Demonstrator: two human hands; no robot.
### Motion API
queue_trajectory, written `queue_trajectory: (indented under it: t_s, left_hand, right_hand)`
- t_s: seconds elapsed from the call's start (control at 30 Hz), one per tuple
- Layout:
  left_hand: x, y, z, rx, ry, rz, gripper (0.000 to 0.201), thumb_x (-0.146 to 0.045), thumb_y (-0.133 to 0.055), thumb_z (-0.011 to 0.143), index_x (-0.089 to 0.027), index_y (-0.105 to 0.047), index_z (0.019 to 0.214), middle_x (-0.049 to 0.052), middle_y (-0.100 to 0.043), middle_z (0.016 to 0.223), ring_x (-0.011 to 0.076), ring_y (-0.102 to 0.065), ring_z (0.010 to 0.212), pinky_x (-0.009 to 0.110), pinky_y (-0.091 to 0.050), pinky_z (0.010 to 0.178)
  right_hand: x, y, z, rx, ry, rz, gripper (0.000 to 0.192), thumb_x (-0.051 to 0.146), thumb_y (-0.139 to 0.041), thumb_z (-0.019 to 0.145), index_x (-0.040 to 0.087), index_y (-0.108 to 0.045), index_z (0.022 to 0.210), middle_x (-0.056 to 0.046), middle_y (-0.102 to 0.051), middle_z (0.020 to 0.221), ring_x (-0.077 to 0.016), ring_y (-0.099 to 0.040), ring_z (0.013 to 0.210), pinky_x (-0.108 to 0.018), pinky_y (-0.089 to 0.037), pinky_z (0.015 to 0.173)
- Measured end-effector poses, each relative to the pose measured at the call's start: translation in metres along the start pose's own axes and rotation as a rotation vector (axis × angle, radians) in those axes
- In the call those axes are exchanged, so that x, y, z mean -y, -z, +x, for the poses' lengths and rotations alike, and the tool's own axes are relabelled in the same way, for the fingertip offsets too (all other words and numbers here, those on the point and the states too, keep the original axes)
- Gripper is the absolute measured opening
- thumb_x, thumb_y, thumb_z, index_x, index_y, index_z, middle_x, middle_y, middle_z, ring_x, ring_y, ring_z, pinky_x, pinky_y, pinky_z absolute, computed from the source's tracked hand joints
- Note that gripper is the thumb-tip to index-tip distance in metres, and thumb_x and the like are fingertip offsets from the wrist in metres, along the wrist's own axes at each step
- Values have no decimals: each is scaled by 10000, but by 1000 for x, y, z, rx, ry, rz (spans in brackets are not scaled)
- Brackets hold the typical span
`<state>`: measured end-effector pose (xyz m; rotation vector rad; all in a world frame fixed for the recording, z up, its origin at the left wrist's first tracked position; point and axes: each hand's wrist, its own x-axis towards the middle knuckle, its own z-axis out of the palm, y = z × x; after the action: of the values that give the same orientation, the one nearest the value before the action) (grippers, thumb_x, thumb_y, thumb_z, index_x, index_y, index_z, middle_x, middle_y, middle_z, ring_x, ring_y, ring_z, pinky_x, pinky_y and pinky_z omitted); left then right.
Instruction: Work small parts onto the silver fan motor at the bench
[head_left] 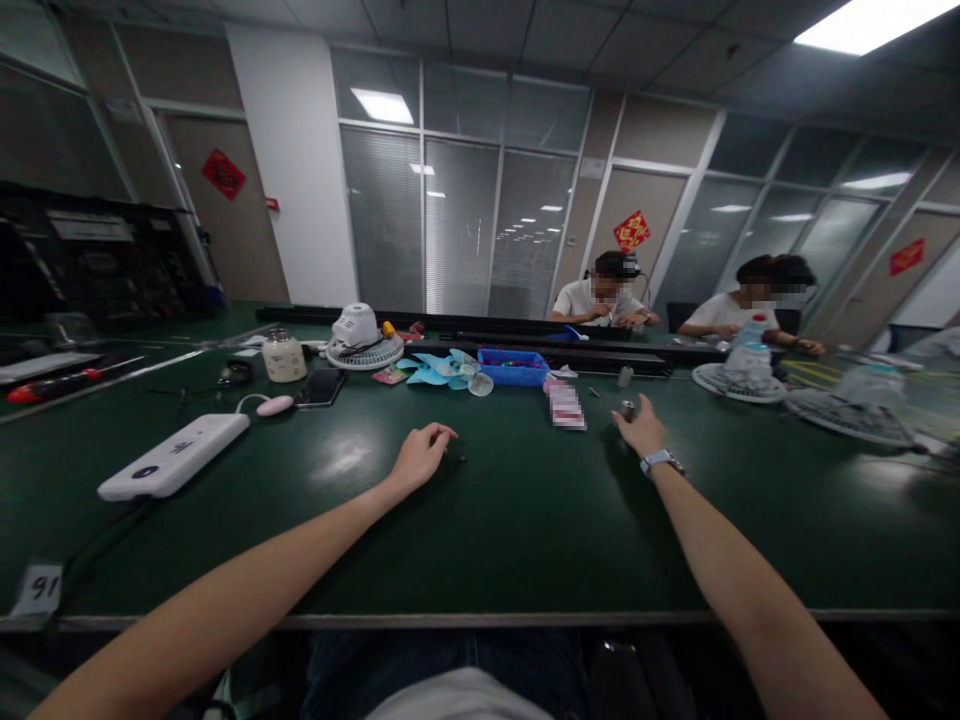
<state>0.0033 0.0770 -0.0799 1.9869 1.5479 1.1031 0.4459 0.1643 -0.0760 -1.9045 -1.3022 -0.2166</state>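
Observation:
My right hand, with a watch on its wrist, has its thumb and fingers around a small metal cylinder. To its left, my left hand hovers low over or rests on the green table; its fingers are loosely stretched, and nothing shows in them. A tiny dark piece lies just right of those fingertips. Another small metal cylinder stands beyond my right hand, near a thin short metal piece.
Beyond my hands are blue fan blades, a blue parts bin, a pink-and-white packet and a white fan head. A power strip, phone and jar are left. Two people sit opposite; fan parts lie right.

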Motion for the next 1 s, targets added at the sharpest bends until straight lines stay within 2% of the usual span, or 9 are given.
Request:
queue_trajectory:
  t_s: [0.07,0.13,0.3,0.4,0.47,0.63,0.8,0.9,1.0]
  left_hand:
    - [0,0,0,-22,28,-22,368,-364,-387,895,-191,-699,984,24,-662,744,197,-637,736,274,-432,644]
    - [0,0,0,-48,50,-32,359,-359,-391,892,-192,-697,979,28,-669,757,198,-640,752,273,-437,654]
    - [0,-1,0,-82,68,-46,352,-353,-388,890,-191,-690,969,37,-680,784,206,-644,800,283,-450,695]
    - [0,-1,0,-80,48,-52,344,-340,-388,888,-183,-686,962,32,-681,772,201,-645,778,285,-458,709]
    - [0,-1,-1,-79,40,-57,341,-335,-390,887,-179,-685,958,29,-682,762,198,-649,768,282,-463,707]
    - [-1,-1,-1,-72,34,-51,345,-332,-390,885,-179,-691,952,31,-678,747,199,-650,754,279,-456,683]
    - [-2,-1,-1,-67,33,-60,346,-340,-392,888,-180,-691,954,37,-673,769,200,-649,791,284,-457,718]
    - [-1,-1,-2,-63,43,-45,354,-356,-391,891,-186,-691,969,35,-675,784,203,-643,809,288,-454,729]
    - [-2,-1,-2,-50,33,-25,366,-366,-381,897,-192,-692,979,31,-674,781,204,-637,796,287,-448,709]
  right_hand:
    - [26,5,-12,-104,122,-17,764,433,-606,811,109,-343,1451,-227,-466,1429,-331,-446,1315,-521,-332,1053]
    - [61,12,-34,-104,331,33,667,425,-542,866,132,-377,1442,-203,-409,1481,-311,-384,1366,-528,-274,1098]
    - [146,23,-123,469,896,282,460,457,-442,948,293,-507,1373,-79,-401,1513,-250,-365,1389,-505,-273,1126]
    - [172,22,-166,755,1042,324,476,468,-445,951,315,-478,1400,-57,-341,1543,-260,-301,1422,-517,-259,1136]
    - [180,18,-179,806,1056,360,479,434,-460,953,278,-476,1406,-68,-408,1503,-256,-334,1407,-500,-288,1128]
    - [185,12,-183,708,1038,427,329,291,-528,935,280,-635,1245,-34,-658,1255,-223,-553,1237,-433,-397,1049]
    - [182,19,-173,611,916,374,222,288,-602,885,289,-735,1062,-16,-743,1061,-220,-675,1018,-379,-489,909]
    - [165,25,-142,420,861,340,242,289,-564,897,296,-733,1071,-4,-743,1062,-207,-682,986,-347,-490,887]
    - [130,35,-90,116,629,201,278,337,-526,905,275,-746,1064,-39,-745,1053,-226,-681,960,-332,-486,851]
